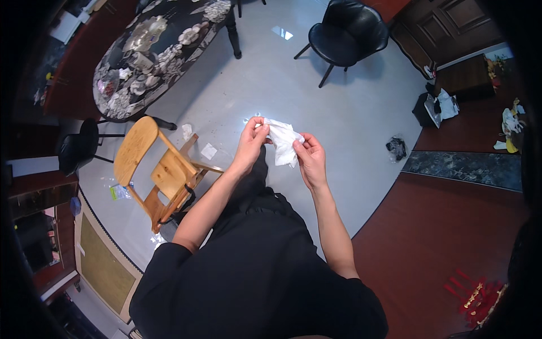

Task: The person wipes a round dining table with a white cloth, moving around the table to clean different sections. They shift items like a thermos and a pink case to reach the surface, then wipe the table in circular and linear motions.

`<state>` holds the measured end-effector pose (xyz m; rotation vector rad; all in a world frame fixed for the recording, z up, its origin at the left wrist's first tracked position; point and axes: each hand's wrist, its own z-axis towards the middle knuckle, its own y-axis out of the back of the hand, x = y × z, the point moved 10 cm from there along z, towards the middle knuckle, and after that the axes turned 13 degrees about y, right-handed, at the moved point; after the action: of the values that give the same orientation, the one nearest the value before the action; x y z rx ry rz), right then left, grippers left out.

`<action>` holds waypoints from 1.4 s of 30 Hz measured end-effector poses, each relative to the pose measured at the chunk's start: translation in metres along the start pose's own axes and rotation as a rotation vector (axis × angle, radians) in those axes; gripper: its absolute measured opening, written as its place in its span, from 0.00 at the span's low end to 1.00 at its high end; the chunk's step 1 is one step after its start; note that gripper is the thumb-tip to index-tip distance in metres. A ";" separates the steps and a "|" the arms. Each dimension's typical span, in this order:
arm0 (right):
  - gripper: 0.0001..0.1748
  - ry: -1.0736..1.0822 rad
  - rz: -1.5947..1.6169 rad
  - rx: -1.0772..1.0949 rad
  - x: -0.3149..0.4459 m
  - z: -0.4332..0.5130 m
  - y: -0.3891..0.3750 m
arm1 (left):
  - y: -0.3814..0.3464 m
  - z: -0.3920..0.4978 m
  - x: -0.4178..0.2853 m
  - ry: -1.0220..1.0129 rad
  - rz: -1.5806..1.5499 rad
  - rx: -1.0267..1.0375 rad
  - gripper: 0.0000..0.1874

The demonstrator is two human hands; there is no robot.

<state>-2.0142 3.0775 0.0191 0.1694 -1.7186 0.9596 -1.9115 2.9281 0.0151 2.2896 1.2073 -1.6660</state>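
Note:
A crumpled white paper tissue (283, 145) is stretched between my two hands in front of my body. My left hand (253, 142) pinches its upper left corner between thumb and fingers. The tissue's right edge is gripped by my right hand (310, 157), thumb on top. Its lower part hangs loose above the grey floor. Down to the left, a flat white tissue (208, 151) and a crumpled one (187, 131) lie on the floor beside a wooden high chair (169, 173).
An oval table with a floral cover (169, 55) stands at upper left, bearing several items. A black chair (347, 34) is at the top right. A clear plastic bag with dark contents (396, 148) lies by the reddish-brown cabinet (449, 220). Green-and-clear packaging (121, 191) rests behind the high chair.

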 end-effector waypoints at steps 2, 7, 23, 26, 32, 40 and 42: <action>0.18 -0.013 -0.059 0.008 0.003 0.029 0.019 | -0.011 0.032 -0.011 0.019 -0.086 0.042 0.09; 0.11 0.179 -0.602 0.073 0.018 0.131 0.012 | 0.005 0.140 -0.014 0.050 -0.268 0.105 0.14; 0.24 0.365 -1.052 0.744 0.004 0.422 -0.172 | 0.123 0.389 -0.192 0.018 -0.655 -0.076 0.19; 0.22 0.262 -0.977 0.780 -0.012 0.480 -0.187 | 0.149 0.405 -0.233 0.036 -0.655 -0.211 0.22; 0.20 0.034 -0.731 0.741 -0.063 0.618 -0.203 | 0.204 0.441 -0.305 -0.086 -0.501 -0.256 0.25; 0.26 -0.807 0.070 0.924 -0.180 0.744 -0.302 | 0.280 0.498 -0.396 -0.267 -0.681 -0.393 0.26; 0.23 -0.622 -0.026 1.015 -0.178 0.792 -0.328 | 0.300 0.501 -0.407 -0.302 -0.695 -0.552 0.23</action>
<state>-2.3526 2.2714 -0.0175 1.2495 -1.5752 1.8178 -2.1609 2.2610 0.0327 1.3129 2.1790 -1.4677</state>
